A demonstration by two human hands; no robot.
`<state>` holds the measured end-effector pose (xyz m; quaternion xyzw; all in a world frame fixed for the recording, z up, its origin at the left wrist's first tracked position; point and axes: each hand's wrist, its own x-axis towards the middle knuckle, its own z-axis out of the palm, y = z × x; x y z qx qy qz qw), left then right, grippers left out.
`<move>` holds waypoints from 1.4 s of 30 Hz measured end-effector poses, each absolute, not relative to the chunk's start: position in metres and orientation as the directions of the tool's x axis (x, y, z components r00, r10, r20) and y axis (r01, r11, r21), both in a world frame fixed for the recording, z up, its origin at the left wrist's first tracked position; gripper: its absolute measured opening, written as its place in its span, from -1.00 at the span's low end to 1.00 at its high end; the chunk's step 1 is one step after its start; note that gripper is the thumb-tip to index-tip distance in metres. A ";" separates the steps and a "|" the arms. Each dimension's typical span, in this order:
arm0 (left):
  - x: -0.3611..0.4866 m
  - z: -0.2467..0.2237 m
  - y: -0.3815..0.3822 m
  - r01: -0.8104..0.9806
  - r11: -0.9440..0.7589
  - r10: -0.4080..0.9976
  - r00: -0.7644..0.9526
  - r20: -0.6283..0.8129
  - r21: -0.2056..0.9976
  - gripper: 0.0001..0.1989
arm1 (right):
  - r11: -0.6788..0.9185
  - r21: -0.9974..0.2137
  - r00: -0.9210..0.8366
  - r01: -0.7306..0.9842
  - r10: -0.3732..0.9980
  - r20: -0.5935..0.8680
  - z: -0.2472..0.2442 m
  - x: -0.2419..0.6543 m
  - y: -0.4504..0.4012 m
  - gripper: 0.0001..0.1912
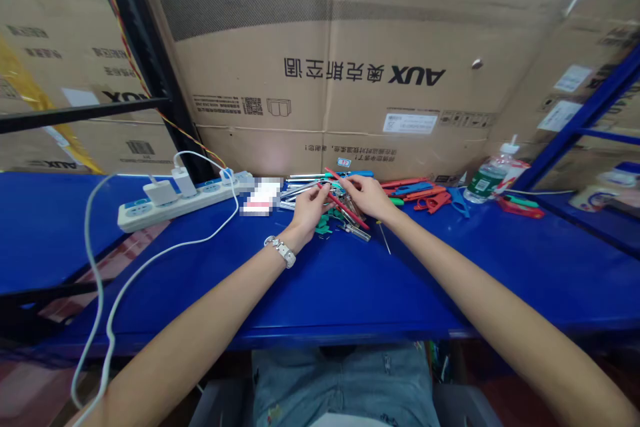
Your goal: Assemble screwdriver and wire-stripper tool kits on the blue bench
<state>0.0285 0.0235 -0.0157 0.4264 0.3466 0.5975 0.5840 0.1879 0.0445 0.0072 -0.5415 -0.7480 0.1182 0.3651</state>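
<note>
Right hand (367,193): pinching a slim red plastic strip (333,174).
Left hand (309,211): fingertips together, grasp I cannot tell.
Strip: apparently mid-handling; I judge next needs steady fingers.

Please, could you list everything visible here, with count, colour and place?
Main table: one, blue, centre
Cardboard: several panels, brown, behind
Frame bars: several, black left, blue right
Twisted wire: one, red-yellow, left
Power strip: one, white, left
Plugs: at least two, white, in strip
Cable: at least one, white, left
Slim rods: several, silver, left of centre
Green pieces: several, green, centre
Metal pieces: several, silver, centre
Slender red pieces: two, red, centre
Plastic pieces: several, red and blue, right
Bottle: one, clear, green label, right
Container: one, white-blue, far right
Watch: one, silver, left wrist
Left hand: one, bare, at red piece
Right hand: one, bare, at red piece
</note>
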 end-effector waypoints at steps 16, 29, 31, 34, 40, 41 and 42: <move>0.025 -0.008 0.023 -0.369 -0.098 0.995 -0.049 0.086 0.924 -0.78 | 0.494 -0.127 -0.428 0.860 0.834 0.348 0.024 0.192 0.072 -0.60; 0.020 -0.008 0.028 -0.361 -0.168 0.986 -0.050 0.161 0.917 -0.81 | 0.522 -0.479 -0.260 0.706 0.820 0.509 0.012 0.198 0.084 -0.59; 0.019 -0.007 0.028 -0.365 -0.175 0.984 -0.048 0.170 0.914 -0.81 | 0.517 -0.483 -0.255 0.707 0.823 0.508 0.012 0.198 0.086 -0.65; 0.018 -0.007 0.029 -0.377 -0.192 0.981 -0.046 0.189 0.906 -0.82 | 0.485 -0.480 -0.221 0.731 0.834 0.505 0.012 0.197 0.090 -0.66; 0.017 -0.005 0.028 -0.399 -0.237 0.970 -0.046 0.239 0.886 -0.81 | 0.438 -0.733 -0.137 0.521 0.890 0.434 0.007 0.191 0.078 -0.68; 0.018 -0.005 0.027 -0.402 -0.242 0.968 -0.038 0.248 0.883 -0.81 | 0.431 -0.772 -0.154 0.466 0.899 0.409 0.006 0.189 0.072 -0.65; 0.019 -0.004 0.025 -0.406 -0.243 0.967 -0.023 0.256 0.881 -0.80 | 0.421 -0.796 -0.167 0.434 0.906 0.388 0.005 0.187 0.064 -0.61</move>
